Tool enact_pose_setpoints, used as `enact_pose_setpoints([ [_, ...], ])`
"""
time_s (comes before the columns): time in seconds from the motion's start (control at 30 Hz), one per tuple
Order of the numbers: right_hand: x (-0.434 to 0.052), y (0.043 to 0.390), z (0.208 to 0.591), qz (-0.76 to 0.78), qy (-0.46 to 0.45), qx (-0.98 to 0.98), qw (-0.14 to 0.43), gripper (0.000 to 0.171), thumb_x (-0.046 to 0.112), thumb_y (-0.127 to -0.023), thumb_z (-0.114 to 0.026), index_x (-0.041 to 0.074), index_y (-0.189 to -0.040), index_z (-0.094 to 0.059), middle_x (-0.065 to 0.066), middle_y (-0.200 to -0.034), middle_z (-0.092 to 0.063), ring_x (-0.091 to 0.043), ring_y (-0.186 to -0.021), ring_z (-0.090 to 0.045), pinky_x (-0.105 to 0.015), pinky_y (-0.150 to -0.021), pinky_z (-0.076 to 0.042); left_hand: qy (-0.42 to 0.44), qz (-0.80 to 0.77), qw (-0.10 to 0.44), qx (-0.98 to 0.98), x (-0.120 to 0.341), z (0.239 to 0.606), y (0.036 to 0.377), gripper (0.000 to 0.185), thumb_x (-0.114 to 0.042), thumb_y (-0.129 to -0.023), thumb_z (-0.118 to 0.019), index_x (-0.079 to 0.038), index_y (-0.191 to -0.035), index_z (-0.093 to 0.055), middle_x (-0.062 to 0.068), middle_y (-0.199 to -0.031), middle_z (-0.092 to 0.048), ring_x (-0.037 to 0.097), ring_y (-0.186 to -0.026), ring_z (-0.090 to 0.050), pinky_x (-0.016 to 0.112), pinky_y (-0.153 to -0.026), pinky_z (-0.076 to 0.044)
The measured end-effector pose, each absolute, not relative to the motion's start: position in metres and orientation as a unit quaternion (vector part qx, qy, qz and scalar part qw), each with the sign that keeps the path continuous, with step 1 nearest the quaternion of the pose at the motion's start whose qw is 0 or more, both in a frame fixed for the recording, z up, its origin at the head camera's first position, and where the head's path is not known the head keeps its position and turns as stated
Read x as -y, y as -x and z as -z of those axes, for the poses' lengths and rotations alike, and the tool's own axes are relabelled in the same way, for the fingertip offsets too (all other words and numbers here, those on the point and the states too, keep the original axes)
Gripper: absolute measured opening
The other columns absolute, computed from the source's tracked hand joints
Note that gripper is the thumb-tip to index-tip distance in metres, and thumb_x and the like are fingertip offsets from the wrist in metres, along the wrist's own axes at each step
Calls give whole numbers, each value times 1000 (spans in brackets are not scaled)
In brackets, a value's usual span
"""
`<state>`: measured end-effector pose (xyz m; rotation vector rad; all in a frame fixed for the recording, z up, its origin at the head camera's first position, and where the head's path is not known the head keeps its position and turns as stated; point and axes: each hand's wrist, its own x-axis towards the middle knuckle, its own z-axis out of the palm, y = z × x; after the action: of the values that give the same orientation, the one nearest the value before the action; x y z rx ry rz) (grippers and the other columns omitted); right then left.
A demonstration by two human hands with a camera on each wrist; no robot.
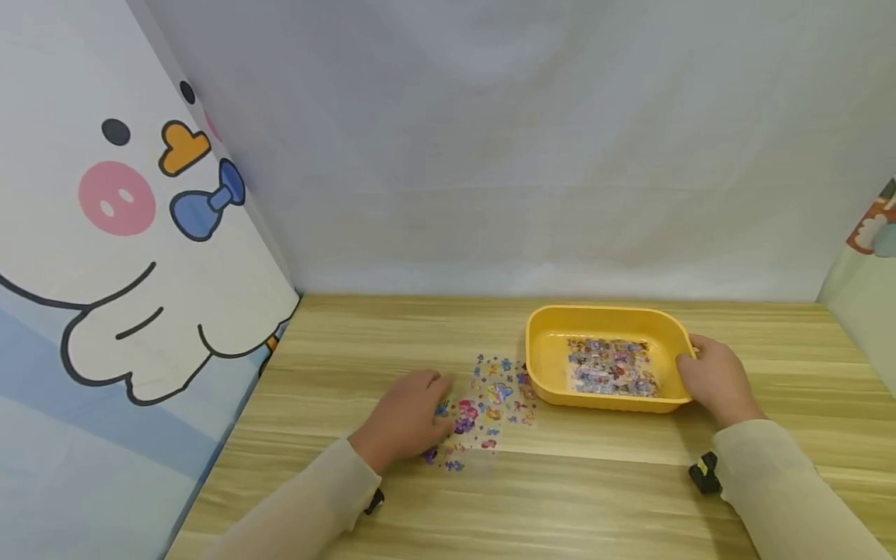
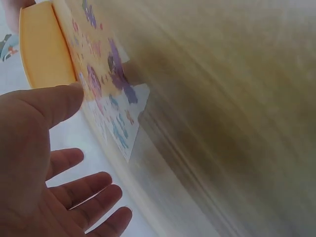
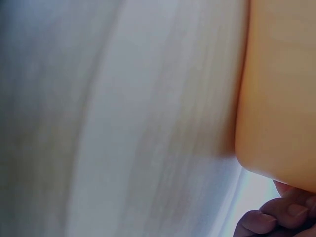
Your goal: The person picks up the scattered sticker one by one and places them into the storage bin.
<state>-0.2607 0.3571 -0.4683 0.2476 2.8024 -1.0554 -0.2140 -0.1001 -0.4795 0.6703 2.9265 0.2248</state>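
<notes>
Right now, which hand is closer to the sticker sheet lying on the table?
Left. The left hand rests at the sticker sheet's left edge; the right hand holds the yellow tray's far end.

A clear sticker sheet (image 1: 486, 408) is lying flat on the wooden tabletop just left of the yellow tray (image 1: 553, 385), its near edge angling toward you. It is carrying small cartoon stickers in blue, pink and purple, and its far right corner is sitting right up against the tray's wall. Your left hand (image 1: 409, 416) is resting over its left edge with the fingers relaxed. The tray, a shallow rounded rectangle, is standing upright and holding a second sticker sheet (image 1: 612, 367) flat on its floor. Your right hand (image 1: 714, 379) is gripping its right rim.
</notes>
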Motion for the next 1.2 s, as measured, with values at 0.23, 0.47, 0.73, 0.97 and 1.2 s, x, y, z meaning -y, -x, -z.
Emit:
enact_pose_setpoints([
  [0.23, -357, 260, 467, 347, -85, -932, 65, 59, 18, -104, -38, -18, -151, -32, -40, -136, -49, -37, -96, -61, -42, -76, -53, -256, -13, 49, -965, 99, 481, 209, 61, -44, -98, -69, -9, -147, -56, 9, -141, -60, 29, -132, -53, 46, -113, -40],
  [0.47, -358, 260, 469, 351, -88, -929, 70, 59, 18, -104, -38, -18, -151, -30, -41, -138, -47, -37, -97, -61, -40, -75, -53, -253, -12, 69, -965, 99, 484, 211, 59, -43, -97, -72, -10, -144, -59, 8, -140, -62, 28, -132, -53, 46, -115, -38],
  [0.73, -356, 260, 469, 349, -83, -931, 65, 59, 18, -104, -38, -18, -150, -32, -40, -134, -50, -36, -94, -62, -35, -71, -53, -247, -27, 56, -967, 103, 488, 214, 51, -37, -98, -70, -9, -141, -61, 8, -135, -62, 28, -126, -57, 44, -111, -43],
  [0.97, -356, 260, 469, 351, -85, -930, 65, 59, 18, -104, -38, -18, -150, -31, -40, -135, -49, -36, -95, -62, -35, -71, -53, -255, -19, 56, -965, 105, 489, 212, 51, -36, -100, -68, -10, -143, -60, 6, -143, -60, 29, -135, -52, 46, -116, -36],
  [1.2, -356, 260, 470, 349, -81, -932, 62, 59, 18, -104, -38, -18, -150, -32, -40, -134, -51, -34, -92, -63, -32, -68, -53, -246, -30, 57, -967, 105, 488, 210, 49, -33, -99, -70, -10, -142, -61, 5, -142, -61, 28, -133, -53, 45, -115, -37],
])
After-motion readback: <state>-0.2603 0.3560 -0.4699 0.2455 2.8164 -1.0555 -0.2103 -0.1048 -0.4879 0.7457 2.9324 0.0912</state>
